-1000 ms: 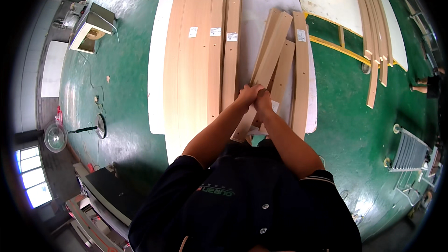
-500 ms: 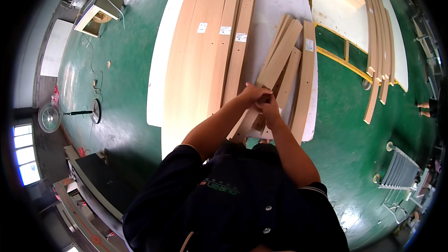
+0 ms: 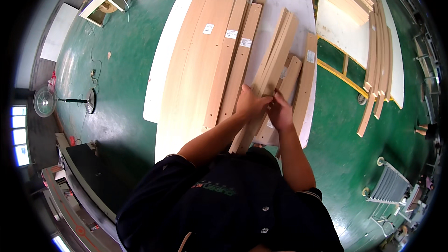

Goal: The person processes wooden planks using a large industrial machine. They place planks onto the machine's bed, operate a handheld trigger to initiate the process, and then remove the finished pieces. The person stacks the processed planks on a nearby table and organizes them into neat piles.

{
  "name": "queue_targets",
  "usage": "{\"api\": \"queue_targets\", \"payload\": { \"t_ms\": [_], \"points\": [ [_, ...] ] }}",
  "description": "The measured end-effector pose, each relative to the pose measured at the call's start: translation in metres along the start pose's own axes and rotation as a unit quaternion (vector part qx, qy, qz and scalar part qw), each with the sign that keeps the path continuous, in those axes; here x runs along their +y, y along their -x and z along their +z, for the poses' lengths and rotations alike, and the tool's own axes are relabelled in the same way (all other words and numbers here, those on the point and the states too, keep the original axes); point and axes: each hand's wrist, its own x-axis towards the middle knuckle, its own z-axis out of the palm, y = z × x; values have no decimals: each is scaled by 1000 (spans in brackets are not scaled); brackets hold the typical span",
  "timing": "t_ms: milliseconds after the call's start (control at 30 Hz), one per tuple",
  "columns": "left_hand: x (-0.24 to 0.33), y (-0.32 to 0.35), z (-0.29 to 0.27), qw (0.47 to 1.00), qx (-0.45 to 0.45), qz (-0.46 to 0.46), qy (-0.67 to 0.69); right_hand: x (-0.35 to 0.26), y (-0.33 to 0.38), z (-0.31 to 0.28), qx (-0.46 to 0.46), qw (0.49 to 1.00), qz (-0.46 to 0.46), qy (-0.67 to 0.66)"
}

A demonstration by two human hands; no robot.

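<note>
My left hand point(image 3: 252, 104) is wrapped over a light wooden strip point(image 3: 276, 56), which slants up and away from my body along with another narrow strip at its left side. Close to its right edge is my right hand point(image 3: 281, 113), fingers stretched toward the left fingertips, with nothing visible in the grip. Under and right of these strips lies a shorter wooden piece point(image 3: 290, 77) with holes. Farther right, a labelled wooden board point(image 3: 305, 74) lies along the table's edge. My hands hide part of the strips.
On the white table point(image 3: 161, 65), wide wooden panels point(image 3: 191, 70) and labelled narrow boards point(image 3: 240, 60) lie to the left. A yellow-framed cart point(image 3: 343, 71) carrying stacked wood stands at right. A fan point(image 3: 89, 101) and a grey rack point(image 3: 389, 184) stand on the green floor.
The held strips have turned more upright and show their narrow edges. My right hand has come away from the left hand, its fingers loosened, and the view has shifted slightly.
</note>
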Motion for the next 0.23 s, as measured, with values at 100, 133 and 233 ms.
{"api": "queue_targets", "payload": {
  "t_ms": [100,133,233],
  "points": [
    [11,30,2,991,63,91,-76,-33,-24,26,12,992,-84,96],
    [13,36,3,985,73,112,-105,-41,-31,39,23,982,-120,146],
    [27,53,2,969,95,154,-166,-57,-35,81,147,934,-135,297]
  ]
}}
